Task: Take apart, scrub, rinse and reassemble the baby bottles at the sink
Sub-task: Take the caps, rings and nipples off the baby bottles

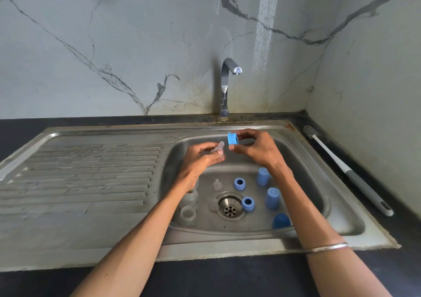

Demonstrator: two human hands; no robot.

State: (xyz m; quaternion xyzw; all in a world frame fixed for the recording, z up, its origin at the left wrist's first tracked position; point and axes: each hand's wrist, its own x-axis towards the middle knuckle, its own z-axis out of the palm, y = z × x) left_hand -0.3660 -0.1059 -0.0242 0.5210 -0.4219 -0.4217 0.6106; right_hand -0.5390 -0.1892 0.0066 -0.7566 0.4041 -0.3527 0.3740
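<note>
Head view: over the sink basin [323,178], left hand [200,160] pinches a clear silicone teat [218,147], right hand [257,148] grips a blue screw ring [232,139] just beside it; loose rings, caps and clear bottles lie below around the drain [230,206].

The sink [337,196] is dull brushed steel, its ribbed drainboard [91,173] scuffed and water-marked; the tap [225,84] is glossy chrome. The collar [232,139] looks matt blue plastic, the teat [218,148] soft, translucent silicone. Wall panels [114,45] are smooth veined marble, the counter [205,280] matt black
</note>
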